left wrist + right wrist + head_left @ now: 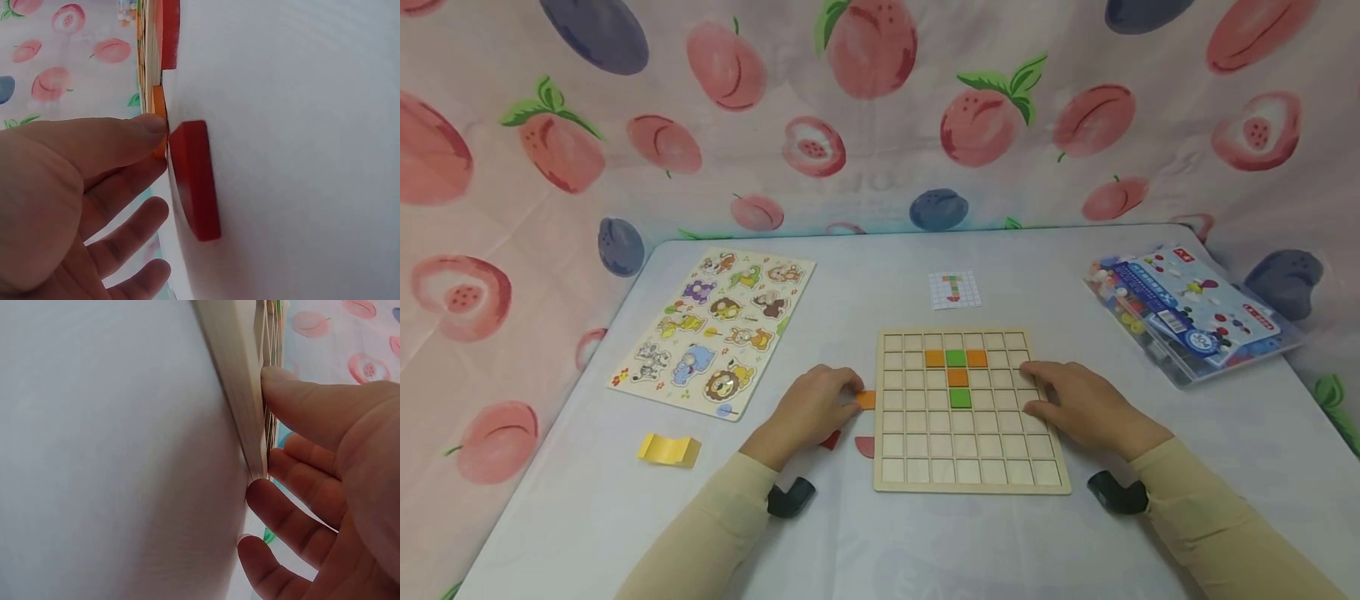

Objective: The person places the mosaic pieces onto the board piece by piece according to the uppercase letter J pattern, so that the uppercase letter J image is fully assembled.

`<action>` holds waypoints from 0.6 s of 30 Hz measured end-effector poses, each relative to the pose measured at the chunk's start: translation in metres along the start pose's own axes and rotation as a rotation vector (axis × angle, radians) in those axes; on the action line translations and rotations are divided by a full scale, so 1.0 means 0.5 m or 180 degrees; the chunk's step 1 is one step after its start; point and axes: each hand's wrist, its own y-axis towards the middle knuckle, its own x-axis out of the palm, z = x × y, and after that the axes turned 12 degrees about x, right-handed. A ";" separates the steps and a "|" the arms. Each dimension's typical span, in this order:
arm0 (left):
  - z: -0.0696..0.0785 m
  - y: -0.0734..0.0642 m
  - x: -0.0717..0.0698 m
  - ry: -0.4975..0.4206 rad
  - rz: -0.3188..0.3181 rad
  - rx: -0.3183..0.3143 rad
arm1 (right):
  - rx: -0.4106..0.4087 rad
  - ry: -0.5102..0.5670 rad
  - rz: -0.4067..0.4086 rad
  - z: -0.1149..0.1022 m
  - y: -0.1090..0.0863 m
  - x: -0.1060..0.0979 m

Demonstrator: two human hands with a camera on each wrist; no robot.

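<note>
My left hand pinches an orange square tile between thumb and forefinger, right at the left edge of a wooden grid board. In the left wrist view the orange tile stands out past the thumb, and the other fingers spread loosely. Two red pieces lie near this hand: one red piece partly hidden under it in the head view, and a red rounded piece beside the board. My right hand rests relaxed fingertips on the board's right rim. Orange tiles and green tiles form a T on the grid.
A small pattern card lies behind the board. At the left are an animal puzzle board and a yellow curved block. A clear plastic case of colourful pieces stands at the back right.
</note>
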 end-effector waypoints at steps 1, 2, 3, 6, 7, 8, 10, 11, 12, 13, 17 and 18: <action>0.001 0.000 -0.001 0.0003 0.0003 -0.0004 | 0.0000 -0.0004 0.0000 0.000 0.000 0.000; 0.002 0.000 -0.003 -0.0001 0.0011 -0.0011 | -0.0002 -0.0005 0.0002 0.000 0.000 -0.001; 0.003 0.000 -0.004 0.0000 0.0023 -0.0019 | 0.0000 -0.0005 0.0003 0.000 -0.001 -0.001; 0.004 -0.001 -0.010 -0.0007 0.0067 -0.0069 | -0.0003 0.0006 0.0004 0.000 0.000 -0.001; 0.004 0.000 -0.011 -0.0012 0.0083 -0.0085 | 0.0000 0.0011 0.0004 0.000 0.000 -0.001; 0.004 0.000 -0.013 -0.0015 0.0100 -0.0099 | 0.0000 0.0018 0.0005 0.000 0.000 -0.002; 0.003 0.001 -0.015 -0.0012 0.0118 -0.0113 | 0.0000 0.0016 0.0004 0.000 0.000 -0.002; 0.003 0.001 -0.016 -0.0012 0.0121 -0.0112 | -0.0005 0.0012 0.0005 0.000 0.000 -0.002; 0.003 0.001 -0.016 -0.0011 0.0124 -0.0109 | -0.0006 0.0003 0.0005 0.000 0.001 -0.002; 0.002 0.002 -0.017 -0.0013 0.0130 -0.0100 | -0.0005 -0.0003 0.0006 0.000 0.001 -0.001; 0.003 0.002 -0.020 -0.0018 0.0146 -0.0071 | -0.0014 -0.0012 0.0007 0.000 0.001 -0.001; 0.004 0.001 -0.021 -0.0018 0.0154 -0.0058 | -0.0017 -0.0010 0.0007 0.000 0.001 -0.001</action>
